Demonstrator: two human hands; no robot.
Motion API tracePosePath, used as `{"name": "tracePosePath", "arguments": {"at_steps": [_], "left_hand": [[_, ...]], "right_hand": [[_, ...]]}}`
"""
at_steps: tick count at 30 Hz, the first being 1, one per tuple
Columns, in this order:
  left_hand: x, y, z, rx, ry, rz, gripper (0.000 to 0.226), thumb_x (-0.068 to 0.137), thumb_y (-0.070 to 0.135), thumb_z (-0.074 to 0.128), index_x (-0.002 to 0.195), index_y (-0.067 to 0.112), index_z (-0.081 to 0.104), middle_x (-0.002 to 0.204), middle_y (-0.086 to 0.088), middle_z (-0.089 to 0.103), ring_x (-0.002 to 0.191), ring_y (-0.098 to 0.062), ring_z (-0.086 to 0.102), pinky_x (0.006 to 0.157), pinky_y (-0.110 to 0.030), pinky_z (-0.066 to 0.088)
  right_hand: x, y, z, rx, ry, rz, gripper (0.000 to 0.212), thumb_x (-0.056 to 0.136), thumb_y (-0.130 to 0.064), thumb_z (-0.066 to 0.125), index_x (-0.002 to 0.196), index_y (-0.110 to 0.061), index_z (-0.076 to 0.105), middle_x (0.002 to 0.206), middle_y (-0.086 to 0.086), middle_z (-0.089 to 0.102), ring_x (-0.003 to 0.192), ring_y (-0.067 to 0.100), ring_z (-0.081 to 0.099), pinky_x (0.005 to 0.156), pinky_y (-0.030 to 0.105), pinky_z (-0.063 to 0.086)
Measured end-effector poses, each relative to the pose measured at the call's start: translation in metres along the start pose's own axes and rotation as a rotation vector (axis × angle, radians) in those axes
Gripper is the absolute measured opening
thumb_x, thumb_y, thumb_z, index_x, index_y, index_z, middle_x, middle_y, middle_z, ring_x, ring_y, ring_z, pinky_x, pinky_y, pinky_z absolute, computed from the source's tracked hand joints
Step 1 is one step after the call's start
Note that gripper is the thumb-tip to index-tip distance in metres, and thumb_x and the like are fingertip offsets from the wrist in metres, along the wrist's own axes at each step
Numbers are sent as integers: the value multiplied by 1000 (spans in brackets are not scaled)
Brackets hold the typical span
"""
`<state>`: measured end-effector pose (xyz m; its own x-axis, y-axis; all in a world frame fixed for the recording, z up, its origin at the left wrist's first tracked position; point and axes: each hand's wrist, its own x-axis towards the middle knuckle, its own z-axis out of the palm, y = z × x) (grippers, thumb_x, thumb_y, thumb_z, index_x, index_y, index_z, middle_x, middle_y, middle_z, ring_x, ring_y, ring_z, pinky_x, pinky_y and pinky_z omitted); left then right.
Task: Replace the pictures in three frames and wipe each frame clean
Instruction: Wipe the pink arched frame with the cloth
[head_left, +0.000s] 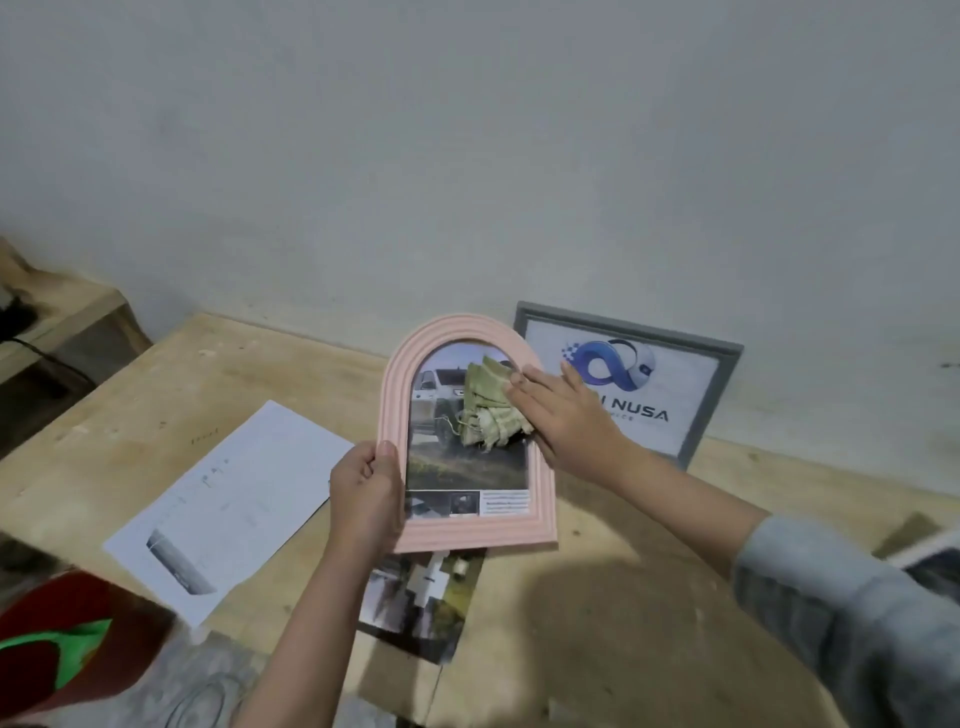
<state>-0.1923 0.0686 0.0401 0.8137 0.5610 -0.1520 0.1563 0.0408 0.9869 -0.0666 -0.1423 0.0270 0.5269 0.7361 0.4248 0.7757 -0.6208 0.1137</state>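
I hold a pink arched picture frame (470, 532) tilted up above the wooden table (156, 395). It shows a picture of a white car. My left hand (366, 493) grips its lower left edge, thumb on the front. My right hand (563, 415) lies with straight fingers on a crumpled greenish cloth (485, 405) and presses it against the glass near the frame's upper right. A grey rectangular frame (719, 395) with a blue logo picture leans against the wall behind my right hand.
A white printed sheet (228, 499) lies on the table to the left. A dark photo print (415, 603) lies under the pink frame near the front edge. Another frame's corner (930, 558) shows at far right. A red and green object (57, 644) sits at lower left.
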Motion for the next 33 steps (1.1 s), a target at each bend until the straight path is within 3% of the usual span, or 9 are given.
{"name": "tracePosePath", "arguments": {"at_steps": [8, 11, 14, 17, 19, 23, 25, 28, 33], "left_hand": [[-33, 7, 48, 92, -69, 93, 38, 96, 17, 45, 59, 14, 37, 53, -5, 30, 50, -21, 37, 46, -28, 35], [-44, 14, 63, 135, -88, 149, 32, 96, 18, 45, 65, 7, 45, 59, -8, 33, 53, -20, 38, 48, -31, 41], [-54, 18, 75, 159, -86, 177, 33, 97, 16, 44, 66, 5, 45, 57, -6, 35, 41, -13, 40, 41, -25, 44], [-59, 18, 82, 167, -122, 165, 34, 96, 19, 45, 63, 9, 43, 57, -7, 35, 47, -22, 48, 47, -46, 50], [-62, 20, 84, 174, -135, 163, 35, 97, 21, 45, 63, 11, 43, 57, -9, 36, 54, -25, 46, 50, -45, 45], [-75, 31, 88, 169, -176, 218, 39, 99, 16, 44, 60, 11, 42, 51, -3, 35, 43, -18, 39, 49, -39, 44], [-80, 36, 89, 167, -203, 219, 38, 99, 16, 45, 61, 12, 44, 50, -2, 35, 47, -20, 40, 47, -41, 46], [-81, 39, 87, 118, -207, 167, 33, 100, 21, 45, 69, 9, 50, 56, -10, 39, 54, -27, 47, 37, -27, 36], [-75, 42, 78, 74, -172, 169, 35, 99, 21, 45, 76, -4, 50, 64, -13, 39, 58, -30, 46, 48, -33, 38]], "right_hand": [[-120, -15, -32, 116, 24, 46, 59, 64, 2, 72, 121, -4, 57, 117, 13, 65, 120, 30, 55, 105, 59, 34], [-146, -21, -41, 209, 18, 92, 57, 60, 10, 64, 115, -2, 61, 110, 13, 66, 113, 30, 58, 105, 50, 33], [-156, -24, -64, 413, -105, 177, 48, 68, 7, 52, 113, -5, 61, 105, 11, 65, 100, 28, 60, 90, 36, 50], [-147, -11, -99, 721, -255, 392, 27, 81, -14, 49, 102, -14, 64, 90, -1, 65, 83, 14, 59, 70, 24, 41], [-136, 2, -121, 818, -198, 470, 15, 85, -20, 53, 94, -17, 65, 79, -9, 64, 72, 2, 58, 67, 21, 43], [-112, 34, -147, 466, 222, 415, 29, 81, -14, 46, 101, -5, 65, 83, 6, 66, 75, 13, 58, 68, 27, 45], [-103, 48, -147, 234, 223, 304, 44, 74, -15, 39, 109, -1, 62, 103, 14, 66, 96, 27, 59, 80, 33, 51], [-102, 54, -135, 15, 132, 99, 48, 68, -3, 41, 111, 4, 61, 115, 22, 63, 110, 36, 58, 94, 46, 48], [-130, 27, -108, -24, 132, 69, 61, 56, 7, 69, 116, 5, 60, 118, 21, 63, 115, 34, 57, 101, 51, 39]]}}
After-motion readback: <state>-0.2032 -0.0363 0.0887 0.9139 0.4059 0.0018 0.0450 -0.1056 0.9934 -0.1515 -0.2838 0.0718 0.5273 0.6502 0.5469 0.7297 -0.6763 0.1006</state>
